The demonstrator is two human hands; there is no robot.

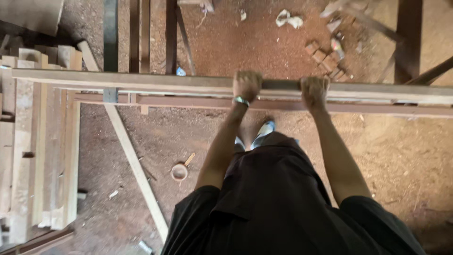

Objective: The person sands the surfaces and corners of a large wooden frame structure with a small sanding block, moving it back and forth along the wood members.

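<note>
A long pale wooden plank (141,81) runs across the view at about waist height, resting on a dark metal frame. My left hand (246,85) grips its top edge near the middle, with a bracelet at the wrist. My right hand (314,90) grips the same plank a short way to the right. Both arms are stretched forward over my dark clothing. My feet in light sandals (261,134) show below the plank on the red dirt floor.
A stack of sawn timber (37,141) fills the left side. A long thin batten (134,165) lies diagonally on the ground. A small round cup with a handle (180,171) sits on the dirt. Wood offcuts (325,56) and crumpled rags (289,19) lie farther off.
</note>
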